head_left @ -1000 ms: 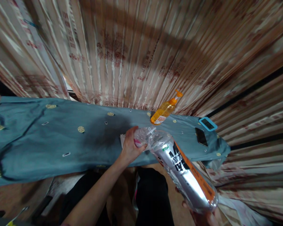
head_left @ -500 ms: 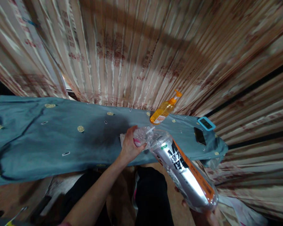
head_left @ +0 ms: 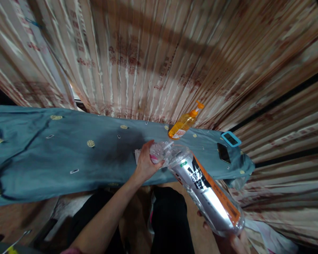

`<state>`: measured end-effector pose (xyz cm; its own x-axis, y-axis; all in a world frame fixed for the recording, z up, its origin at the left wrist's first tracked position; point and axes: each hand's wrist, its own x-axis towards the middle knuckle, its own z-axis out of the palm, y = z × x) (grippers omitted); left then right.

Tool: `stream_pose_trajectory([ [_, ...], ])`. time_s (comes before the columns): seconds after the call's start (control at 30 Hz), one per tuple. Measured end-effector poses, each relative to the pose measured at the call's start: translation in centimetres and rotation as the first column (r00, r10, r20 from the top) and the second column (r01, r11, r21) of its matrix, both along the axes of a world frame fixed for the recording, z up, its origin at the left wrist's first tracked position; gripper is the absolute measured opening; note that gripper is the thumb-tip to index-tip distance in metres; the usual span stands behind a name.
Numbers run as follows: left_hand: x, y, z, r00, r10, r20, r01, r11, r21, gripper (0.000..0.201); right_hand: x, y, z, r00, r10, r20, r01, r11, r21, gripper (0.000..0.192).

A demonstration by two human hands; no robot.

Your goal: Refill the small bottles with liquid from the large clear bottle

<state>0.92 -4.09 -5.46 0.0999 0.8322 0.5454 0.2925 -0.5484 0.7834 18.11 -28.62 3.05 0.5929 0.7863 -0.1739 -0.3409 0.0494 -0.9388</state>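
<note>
Large clear plastic bottle (head_left: 205,195) with a silver, black and orange label, tilted steeply, neck uppermost and toward the blue-covered table (head_left: 69,155). Small clear plastic cup (head_left: 157,154) held at the bottle's mouth, touching it, above the table's near edge.

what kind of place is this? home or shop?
Probably a home room, not a shop. Patterned curtains hang close behind a table under a blue cloth. An orange pump bottle and a phone lie on it. Both hands hold a large clear bottle.
</note>
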Motion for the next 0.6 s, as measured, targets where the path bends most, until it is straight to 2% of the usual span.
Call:
stream_pose_trajectory([
  [0.13, 0.01, -0.03, -0.03, 1.0, 0.0, -0.008, 0.0, 1.0, -0.017, 0.086, -0.01, -0.11, 0.06, 1.0, -0.021, 0.002, 0.021, 1.0, -0.015, 0.065],
  [0.3, 0.0, -0.06, -0.05, 1.0, -0.001, -0.007, 0.001, 1.0, -0.01, 0.083, -0.12, -0.03, 0.18, 0.999, 0.022, 0.04, -0.022, 1.0, -0.003, 0.078],
  [0.6, -0.07, -0.13, 0.11, 1.0, -0.004, -0.007, 0.004, 1.0, -0.014, 0.08, 0.12, -0.07, -0.06, 0.997, -0.017, 0.077, 0.018, 1.0, -0.004, 0.069],
])
